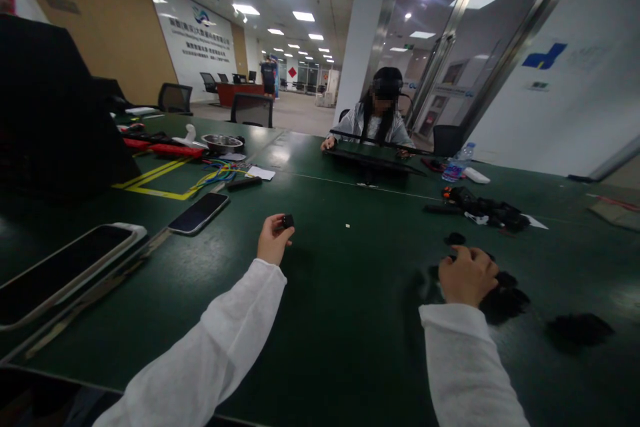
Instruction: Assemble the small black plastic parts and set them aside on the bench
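Pinching a small black piece point(288, 221) between thumb and fingertips, a person's left hand point(271, 240) is poised over a green table point(350, 307) while the right hand point(466, 276) bends its fingers among dark pieces point(506, 303); whether they grip any cannot be told. Held at the very fingertips, the small black piece could drop if the pinch loosens; a sweep of the right fingers could scatter the dark pieces beside them. The pinched piece looks blocky, with no clear long axis or pointing end.
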`<state>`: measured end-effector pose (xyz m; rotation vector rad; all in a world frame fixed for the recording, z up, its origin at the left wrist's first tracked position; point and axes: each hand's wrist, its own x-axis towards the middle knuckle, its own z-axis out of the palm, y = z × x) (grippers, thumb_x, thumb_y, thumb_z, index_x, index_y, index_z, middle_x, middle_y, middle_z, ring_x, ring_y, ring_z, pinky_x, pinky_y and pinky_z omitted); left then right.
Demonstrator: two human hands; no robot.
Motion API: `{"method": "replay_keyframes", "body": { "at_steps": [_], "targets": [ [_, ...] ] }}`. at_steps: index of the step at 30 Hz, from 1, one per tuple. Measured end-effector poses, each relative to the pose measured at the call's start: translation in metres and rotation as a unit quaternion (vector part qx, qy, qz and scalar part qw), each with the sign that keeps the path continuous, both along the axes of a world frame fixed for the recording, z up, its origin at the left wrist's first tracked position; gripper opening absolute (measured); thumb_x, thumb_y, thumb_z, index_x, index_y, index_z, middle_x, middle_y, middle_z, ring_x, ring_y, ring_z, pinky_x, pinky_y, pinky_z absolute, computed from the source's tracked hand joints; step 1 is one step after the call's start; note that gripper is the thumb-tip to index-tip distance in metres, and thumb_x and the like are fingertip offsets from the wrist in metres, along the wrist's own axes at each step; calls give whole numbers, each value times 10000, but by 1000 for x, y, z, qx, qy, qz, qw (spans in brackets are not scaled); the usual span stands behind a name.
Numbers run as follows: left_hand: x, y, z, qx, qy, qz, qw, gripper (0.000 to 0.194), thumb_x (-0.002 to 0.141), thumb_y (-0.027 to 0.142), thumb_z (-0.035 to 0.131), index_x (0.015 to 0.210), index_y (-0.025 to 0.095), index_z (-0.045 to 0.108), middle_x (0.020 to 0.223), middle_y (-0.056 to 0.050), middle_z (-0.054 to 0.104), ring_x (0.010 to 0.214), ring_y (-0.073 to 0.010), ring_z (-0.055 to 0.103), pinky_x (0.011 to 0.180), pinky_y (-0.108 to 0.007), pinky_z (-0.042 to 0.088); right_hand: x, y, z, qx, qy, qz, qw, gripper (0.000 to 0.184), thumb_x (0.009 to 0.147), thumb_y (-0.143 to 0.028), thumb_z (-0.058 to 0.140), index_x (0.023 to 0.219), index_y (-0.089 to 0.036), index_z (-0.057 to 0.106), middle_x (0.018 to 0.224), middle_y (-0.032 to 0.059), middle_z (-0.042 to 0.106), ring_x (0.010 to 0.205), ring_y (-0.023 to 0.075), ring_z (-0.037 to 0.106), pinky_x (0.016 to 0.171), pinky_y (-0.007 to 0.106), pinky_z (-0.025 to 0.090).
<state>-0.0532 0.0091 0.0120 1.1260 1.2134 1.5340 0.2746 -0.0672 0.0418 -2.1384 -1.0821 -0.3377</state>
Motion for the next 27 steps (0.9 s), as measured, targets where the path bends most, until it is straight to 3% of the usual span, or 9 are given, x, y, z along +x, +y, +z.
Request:
{"method": "replay_keyframes", "body": {
  "at_steps": [2,5,6,8,10,13,17,23,27],
  "targets": [
    [0,0,-1,-4,1,-18,1000,378,581,234,602,932,194,469,872,-29,530,719,-145,566,428,-178,446,-16,3,3,50,9,95,994,320,715,-188,397,1007,-144,522,1165,173,377,1118,344,264,862,550,219],
    [3,-1,-4,-29,9,-84,996,359,609,262,607,939,183,491,855,-38,549,703,-144,572,453,-200,451,-55,7,3,36,6,231,972,324,734,-246,436,1051,-225,502,1118,76,457,1031,224,414,880,387,334],
    [5,-2,-5,-38,15,-112,993,348,619,273,605,937,179,500,842,-39,556,699,-143,574,466,-207,452,-70,7,1,22,16,292,956,346,736,-270,450,1081,-270,478,1133,41,457,964,193,467,829,352,389],
    [9,-6,-6,-47,30,-170,984,326,636,289,600,929,173,517,817,-35,566,693,-141,575,485,-215,447,-99,4,-3,-3,101,448,888,441,729,-273,479,1160,-324,398,1191,26,411,901,182,503,761,362,433],
    [13,-10,-6,-41,49,-227,972,307,645,286,597,921,169,529,795,-26,571,681,-135,570,490,-212,433,-120,0,-5,-27,153,518,841,540,707,-261,520,1201,-364,327,1223,18,385,892,185,508,718,367,454],
    [20,-18,-5,-20,70,-308,949,291,658,270,594,924,163,541,781,-18,579,673,-126,559,504,-210,416,-136,-4,-7,-42,170,552,815,572,704,-240,532,1213,-368,304,1235,21,382,906,186,507,702,355,469],
    [26,-26,-5,-3,90,-379,921,295,674,264,589,945,153,554,835,-29,596,684,-115,545,562,-220,417,-135,-5,-9,-25,131,562,816,379,754,-220,464,1126,-292,441,1136,45,477,946,183,501,749,354,466],
    [30,-29,-10,30,122,-401,908,305,696,285,570,968,148,568,890,-44,605,786,-150,548,706,-273,416,-138,-4,-12,-25,33,567,822,366,755,-206,465,1118,-248,442,1084,56,500,1030,179,451,869,378,410],
    [30,-29,-10,2,132,-359,924,353,714,308,535,1034,157,526,857,-49,590,700,-139,552,576,-244,429,-120,3,-7,-28,-45,505,862,343,763,-199,425,1102,-219,471,1050,78,481,991,187,465,852,345,412]
  ]
}}
